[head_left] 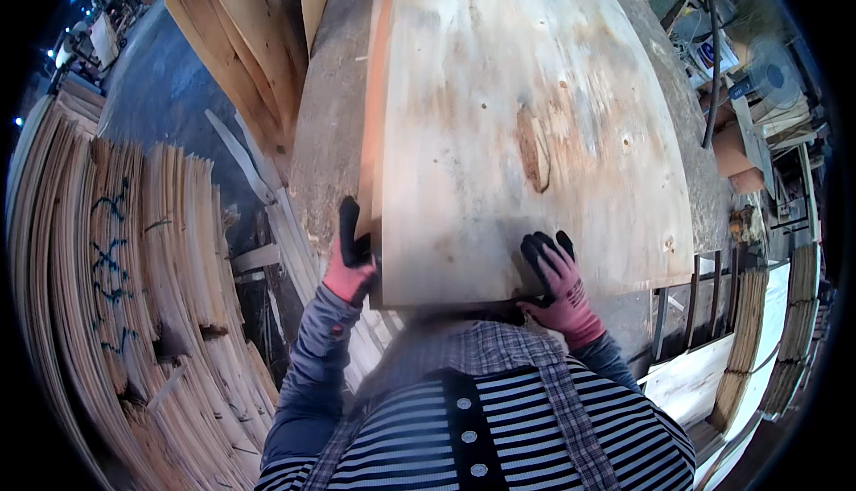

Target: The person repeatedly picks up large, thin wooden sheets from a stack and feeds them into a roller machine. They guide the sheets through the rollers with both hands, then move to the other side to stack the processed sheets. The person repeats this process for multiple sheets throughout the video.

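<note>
A large pale veneer sheet [464, 188] with knots and brown stains lies in front of me, its near edge close to my body. My left hand [350, 259], in a pink and black glove, is at its near left corner, fingers apart and pointing away from me along the side edge. My right hand [559, 288], gloved alike, rests at the near edge with spread fingers on top; its thumb is beside the edge. An orange-toned strip of wood [375, 90] shows along the sheet's left side.
Tall stacks of veneer [160, 268] stand at the left. Several brown boards [241, 45] lean at the upper left. The sheet lies over a grey worn surface [325, 116]. At the right are a fan [774, 76], a dark hanging cable [713, 54] and bundled veneer [744, 335].
</note>
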`<move>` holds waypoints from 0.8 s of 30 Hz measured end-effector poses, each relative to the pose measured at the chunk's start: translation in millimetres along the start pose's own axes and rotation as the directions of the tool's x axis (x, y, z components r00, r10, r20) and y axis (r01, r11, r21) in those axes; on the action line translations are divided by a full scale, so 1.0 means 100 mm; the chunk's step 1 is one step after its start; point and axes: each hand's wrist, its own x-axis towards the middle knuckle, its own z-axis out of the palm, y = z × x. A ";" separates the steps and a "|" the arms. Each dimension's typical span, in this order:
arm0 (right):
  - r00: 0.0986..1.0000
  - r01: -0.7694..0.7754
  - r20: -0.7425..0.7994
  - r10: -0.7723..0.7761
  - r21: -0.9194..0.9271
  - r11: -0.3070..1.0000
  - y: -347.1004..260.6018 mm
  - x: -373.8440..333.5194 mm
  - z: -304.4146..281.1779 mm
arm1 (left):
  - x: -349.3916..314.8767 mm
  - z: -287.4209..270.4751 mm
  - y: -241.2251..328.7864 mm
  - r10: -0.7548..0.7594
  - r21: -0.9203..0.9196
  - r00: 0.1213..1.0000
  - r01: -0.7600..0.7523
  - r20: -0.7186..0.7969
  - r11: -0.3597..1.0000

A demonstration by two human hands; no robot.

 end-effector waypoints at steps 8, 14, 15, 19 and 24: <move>0.979 -0.097 -0.195 0.065 -0.158 0.983 0.29 0.22 -0.03 | 0.12 -0.10 -0.59 0.012 0.568 0.997 0.034 -0.076 0.822; 0.960 -0.113 -0.276 0.035 -0.271 0.956 0.94 1.33 -0.04 | 0.04 -0.02 -0.49 0.104 0.567 0.980 0.012 -0.171 0.824; 0.953 -0.126 -0.300 0.044 -0.262 0.957 1.12 1.50 -0.03 | 0.06 -0.01 -0.46 0.100 0.625 0.979 0.035 -0.179 0.780; 0.923 -0.245 -0.364 0.128 -0.295 0.924 1.69 2.11 0.08 | 0.04 -0.02 -0.32 0.100 0.540 0.991 -0.035 -0.091 0.841; 0.927 -0.267 -0.334 0.171 -0.266 0.926 1.23 2.12 0.15 | 0.05 0.13 0.33 -0.032 0.341 0.997 0.056 -0.075 0.938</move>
